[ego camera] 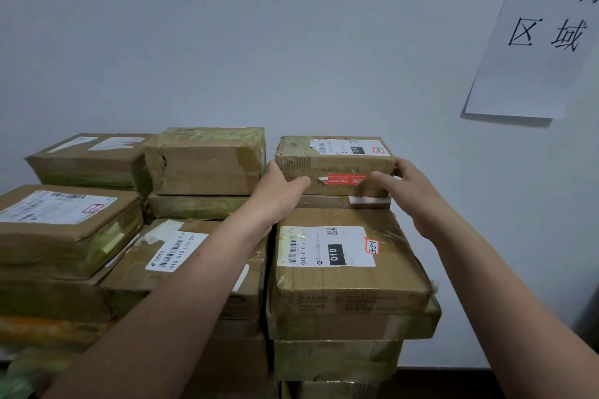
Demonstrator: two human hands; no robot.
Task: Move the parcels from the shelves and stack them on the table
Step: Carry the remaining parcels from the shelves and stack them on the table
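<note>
the small brown cardboard parcel (337,165), with a red sticker on its front and a white label on top, sits at the top of the back pile, right of centre in the frame and close against the pale grey wall (227,42). it rests on a thin flat brown box (327,202), and that lies behind and above the large brown cardboard parcel with the white "010" label (353,295) nearer the camera. my guess is it goes there because the pile was lower than its neighbours and the wall behind keeps it from sliding off.

both hands grasp it by the ends. the left hand (282,188) has its thumb laid across the front face and its fingers wrapped round the left end, out of sight. the right hand (405,188) mirrors it, thumb on the front edge and fingers curled at the right corner. both forearms reach up from the bottom of the frame, nearly straight, wrists a little bent. taking it by the two ends looks like a way to keep it level and square it with the tape-wrapped brown box (207,168) just to its left.

more parcels fill the left half of the frame. the table is hidden under the stacks. a white paper sheet with black characters (534,42) hangs at the upper right.
</note>
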